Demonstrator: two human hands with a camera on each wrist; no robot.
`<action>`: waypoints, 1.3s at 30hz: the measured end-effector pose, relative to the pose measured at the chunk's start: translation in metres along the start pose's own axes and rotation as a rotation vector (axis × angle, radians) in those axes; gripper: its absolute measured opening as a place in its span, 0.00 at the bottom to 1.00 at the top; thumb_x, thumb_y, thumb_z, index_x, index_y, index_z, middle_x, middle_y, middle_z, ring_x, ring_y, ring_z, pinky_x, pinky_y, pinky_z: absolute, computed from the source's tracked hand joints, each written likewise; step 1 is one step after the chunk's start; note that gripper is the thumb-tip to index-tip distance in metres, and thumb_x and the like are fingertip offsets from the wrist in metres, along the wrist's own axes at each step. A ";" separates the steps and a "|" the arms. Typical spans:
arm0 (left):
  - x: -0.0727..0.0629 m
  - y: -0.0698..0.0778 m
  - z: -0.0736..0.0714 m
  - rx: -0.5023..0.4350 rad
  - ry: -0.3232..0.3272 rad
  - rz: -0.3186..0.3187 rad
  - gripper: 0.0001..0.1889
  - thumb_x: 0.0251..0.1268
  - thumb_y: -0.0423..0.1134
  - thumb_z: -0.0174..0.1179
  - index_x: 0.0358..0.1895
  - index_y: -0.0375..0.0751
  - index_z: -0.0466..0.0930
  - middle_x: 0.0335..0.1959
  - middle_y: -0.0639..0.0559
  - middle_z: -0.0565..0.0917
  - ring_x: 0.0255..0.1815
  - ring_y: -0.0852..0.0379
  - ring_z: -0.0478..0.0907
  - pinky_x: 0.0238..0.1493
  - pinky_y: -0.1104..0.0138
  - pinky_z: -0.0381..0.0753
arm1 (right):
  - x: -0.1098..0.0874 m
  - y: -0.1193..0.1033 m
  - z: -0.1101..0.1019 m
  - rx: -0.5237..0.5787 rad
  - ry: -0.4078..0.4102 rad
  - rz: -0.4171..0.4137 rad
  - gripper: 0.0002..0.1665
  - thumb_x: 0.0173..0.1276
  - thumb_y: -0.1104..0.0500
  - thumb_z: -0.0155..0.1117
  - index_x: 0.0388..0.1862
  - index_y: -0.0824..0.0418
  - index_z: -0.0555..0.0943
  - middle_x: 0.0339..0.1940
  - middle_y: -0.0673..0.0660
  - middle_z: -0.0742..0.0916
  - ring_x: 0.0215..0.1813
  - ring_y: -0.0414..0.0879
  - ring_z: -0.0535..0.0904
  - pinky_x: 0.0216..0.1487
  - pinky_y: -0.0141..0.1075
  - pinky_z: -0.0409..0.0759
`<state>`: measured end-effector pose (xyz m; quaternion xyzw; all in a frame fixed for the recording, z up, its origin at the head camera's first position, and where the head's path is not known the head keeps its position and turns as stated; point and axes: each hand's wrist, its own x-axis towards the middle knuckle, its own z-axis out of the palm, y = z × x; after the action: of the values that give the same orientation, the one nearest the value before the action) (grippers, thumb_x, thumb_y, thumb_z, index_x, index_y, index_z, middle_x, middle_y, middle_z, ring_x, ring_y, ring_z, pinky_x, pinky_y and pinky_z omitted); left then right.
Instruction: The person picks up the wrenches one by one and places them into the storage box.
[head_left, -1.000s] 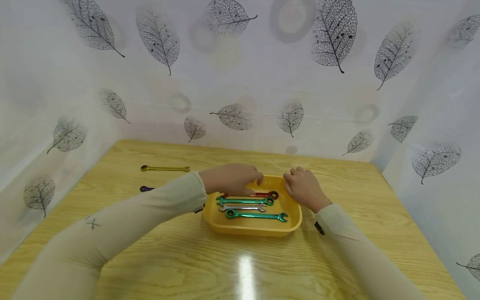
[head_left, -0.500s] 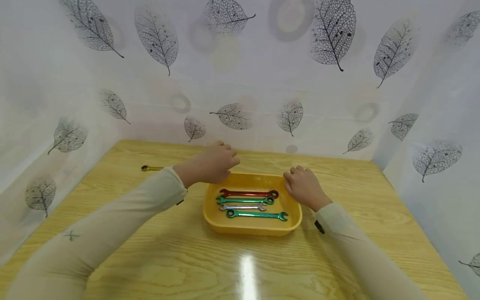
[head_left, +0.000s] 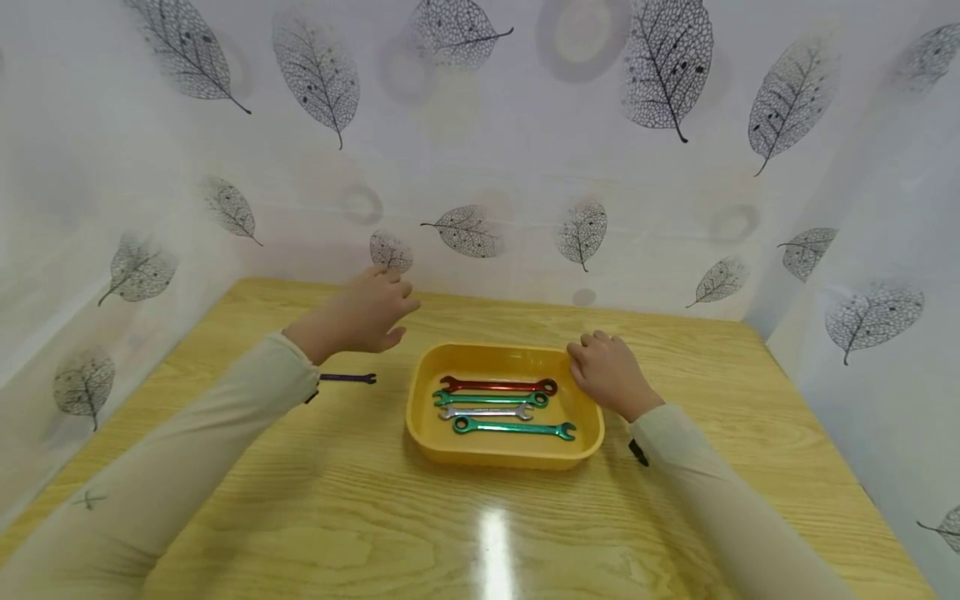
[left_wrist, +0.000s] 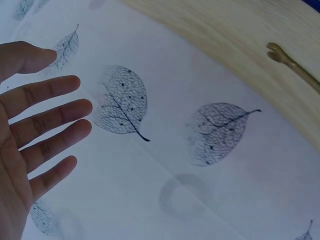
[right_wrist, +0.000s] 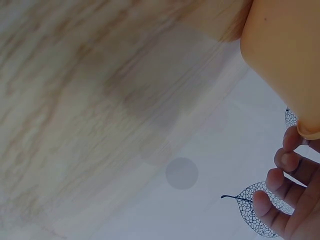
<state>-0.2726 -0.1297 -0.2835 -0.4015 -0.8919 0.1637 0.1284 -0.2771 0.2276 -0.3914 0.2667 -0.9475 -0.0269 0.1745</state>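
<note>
My left hand [head_left: 360, 310] hovers over the table left of the yellow tray [head_left: 502, 460], holding nothing; its fingers are extended and spread in the left wrist view. Near it in that view lies a gold wrench [left_wrist: 295, 67], which the hand and forearm hide in the head view. A purple wrench [head_left: 351, 378] pokes out from behind the left cuff. My right hand [head_left: 609, 375] grips the tray's far right corner, fingertips at the rim in the right wrist view. Inside the tray lie a red wrench [head_left: 495, 386], a silver wrench [head_left: 483, 412] and two green wrenches [head_left: 513, 427], roughly parallel.
A wood-grain table [head_left: 375, 533] carries everything. Leaf-printed white cloth [head_left: 495, 167] rises behind it and along both sides. Bright glare falls on the tabletop in front of the tray.
My left hand has come out from over the tray and moved left, its fingers emptied. The red wrench in the tray is now uncovered. My right hand stays at the tray's corner.
</note>
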 end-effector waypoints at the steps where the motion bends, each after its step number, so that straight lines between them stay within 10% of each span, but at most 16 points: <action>1: -0.005 -0.003 0.001 -0.017 -0.003 -0.014 0.16 0.56 0.44 0.62 0.45 0.38 0.78 0.39 0.44 0.82 0.43 0.45 0.78 0.54 0.52 0.74 | 0.000 0.000 0.000 0.001 -0.002 0.002 0.08 0.66 0.59 0.54 0.29 0.59 0.77 0.22 0.54 0.75 0.26 0.49 0.68 0.30 0.43 0.71; 19: -0.074 -0.044 0.060 -0.548 -0.014 -0.405 0.15 0.60 0.40 0.60 0.48 0.39 0.77 0.46 0.43 0.81 0.45 0.46 0.79 0.45 0.52 0.77 | 0.000 0.001 0.001 0.011 0.023 -0.017 0.08 0.66 0.60 0.53 0.30 0.60 0.79 0.21 0.54 0.75 0.25 0.47 0.67 0.28 0.41 0.69; 39: -0.087 -0.043 0.108 -0.904 -0.126 -0.466 0.10 0.65 0.38 0.55 0.42 0.35 0.78 0.37 0.44 0.82 0.40 0.49 0.80 0.43 0.54 0.79 | 0.000 0.001 0.002 0.021 0.027 -0.031 0.08 0.66 0.61 0.54 0.28 0.60 0.78 0.20 0.54 0.73 0.23 0.47 0.64 0.27 0.38 0.65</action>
<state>-0.2845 -0.2431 -0.3737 -0.1966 -0.9454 -0.2477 -0.0790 -0.2782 0.2283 -0.3928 0.2838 -0.9409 -0.0160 0.1842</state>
